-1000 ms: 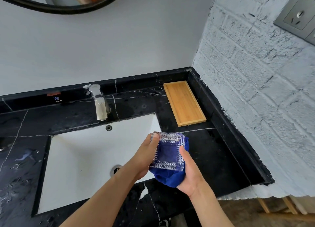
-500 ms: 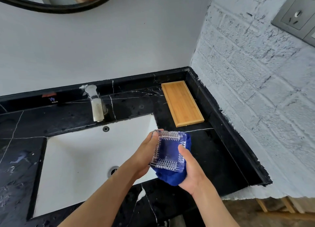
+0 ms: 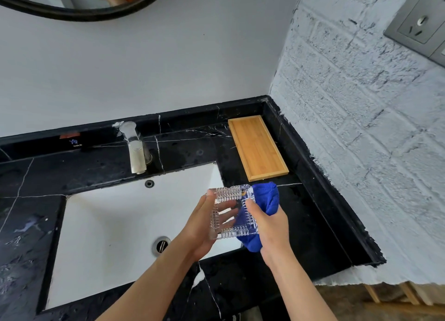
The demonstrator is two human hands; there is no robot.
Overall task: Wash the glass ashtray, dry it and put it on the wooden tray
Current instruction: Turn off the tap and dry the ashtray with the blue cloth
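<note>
The square cut-glass ashtray [image 3: 228, 212] is held upright on edge over the right rim of the sink. My left hand [image 3: 204, 226] cups it from behind and the left, its fingers showing through the glass. My right hand [image 3: 269, 226] grips a bunched blue cloth [image 3: 266, 200] against the ashtray's right side, with the thumb pressed on the glass face. The wooden tray [image 3: 257, 147] lies bare in the back right corner of the counter, just beyond the cloth.
The white sink basin [image 3: 115, 226] with its drain [image 3: 160, 245] fills the left. A tap [image 3: 134, 149] stands behind it on the black marble counter [image 3: 310, 224]. A white brick wall [image 3: 361, 152] bounds the right side.
The ashtray has shifted left off the cloth, so my left fingers now show through it. The blue cloth has moved from behind the glass to its right edge, bunched in my right hand.
</note>
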